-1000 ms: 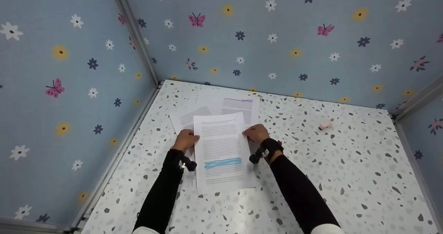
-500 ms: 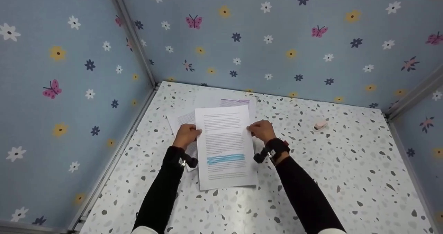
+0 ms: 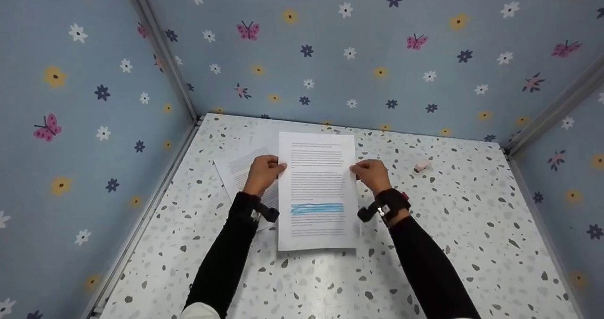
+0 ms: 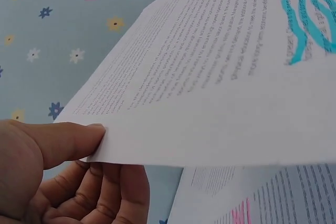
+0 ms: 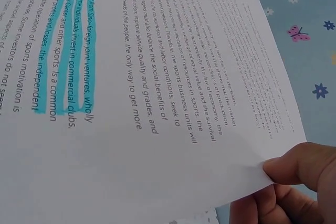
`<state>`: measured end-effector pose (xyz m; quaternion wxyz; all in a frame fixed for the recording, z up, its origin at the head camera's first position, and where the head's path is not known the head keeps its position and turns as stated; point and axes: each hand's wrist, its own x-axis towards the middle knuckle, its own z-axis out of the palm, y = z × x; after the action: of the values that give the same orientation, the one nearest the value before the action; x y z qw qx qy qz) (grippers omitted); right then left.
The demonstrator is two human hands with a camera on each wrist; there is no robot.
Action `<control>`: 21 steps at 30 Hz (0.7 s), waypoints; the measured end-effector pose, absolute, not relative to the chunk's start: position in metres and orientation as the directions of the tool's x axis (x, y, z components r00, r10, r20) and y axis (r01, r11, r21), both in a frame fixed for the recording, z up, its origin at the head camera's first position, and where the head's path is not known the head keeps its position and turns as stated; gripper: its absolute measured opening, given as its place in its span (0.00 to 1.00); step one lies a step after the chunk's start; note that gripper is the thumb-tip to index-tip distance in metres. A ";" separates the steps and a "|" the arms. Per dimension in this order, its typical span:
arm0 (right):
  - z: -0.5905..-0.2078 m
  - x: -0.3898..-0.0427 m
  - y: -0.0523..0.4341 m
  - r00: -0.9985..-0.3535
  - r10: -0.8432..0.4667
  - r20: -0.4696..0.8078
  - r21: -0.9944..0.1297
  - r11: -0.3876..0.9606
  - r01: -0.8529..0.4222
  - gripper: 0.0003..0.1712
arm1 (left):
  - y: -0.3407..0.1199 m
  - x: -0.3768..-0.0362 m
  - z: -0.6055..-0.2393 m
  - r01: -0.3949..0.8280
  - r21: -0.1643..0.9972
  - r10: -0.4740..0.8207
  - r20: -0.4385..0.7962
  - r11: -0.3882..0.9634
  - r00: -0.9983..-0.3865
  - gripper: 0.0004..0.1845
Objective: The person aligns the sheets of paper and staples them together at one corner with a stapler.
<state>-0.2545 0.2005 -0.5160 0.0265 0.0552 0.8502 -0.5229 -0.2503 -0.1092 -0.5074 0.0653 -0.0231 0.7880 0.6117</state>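
Note:
A printed sheet with a cyan highlighted band [image 3: 317, 194] is held up off the speckled table [image 3: 448, 243] between both hands. My left hand [image 3: 265, 172] pinches its left edge, thumb on top and fingers curled beneath, as the left wrist view shows on the sheet [image 4: 220, 82]. My right hand [image 3: 370, 172] pinches the right edge the same way; the right wrist view shows the sheet [image 5: 136, 93] with cyan lines. More printed sheets [image 3: 238, 170] lie on the table under and left of it, one with pink marks [image 4: 239, 214].
A small pale eraser-like object [image 3: 421, 166] lies on the table to the right of my right hand. Blue flowered walls [image 3: 330, 50] close in the table at the back and on both sides.
Both hands have lifted the highlighted sheet and carried it toward the back wall, so it now covers the purple-marked sheet. The camera view has shifted a little to the right.

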 end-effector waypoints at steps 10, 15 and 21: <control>-0.510 -0.241 0.251 -0.988 0.125 -0.093 -0.883 0.449 0.140 0.13 | -0.063 -0.258 -0.510 -0.064 0.971 0.115 -0.092 0.229 -0.989 0.14; -0.510 -0.236 0.272 -0.982 0.161 -0.094 -0.878 0.451 0.158 0.13 | -0.039 -0.261 -0.514 -0.058 0.974 0.137 -0.089 0.219 -0.987 0.13; -0.517 -0.227 0.298 -0.972 0.218 -0.089 -0.855 0.484 0.187 0.13 | -0.010 -0.264 -0.522 -0.058 0.962 0.162 -0.104 0.267 -0.981 0.15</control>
<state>-0.2271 0.2984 -0.5173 -0.0156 0.1176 0.8612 -0.4943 -0.2641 -0.0104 -0.5216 0.0909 0.0330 0.7908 0.6044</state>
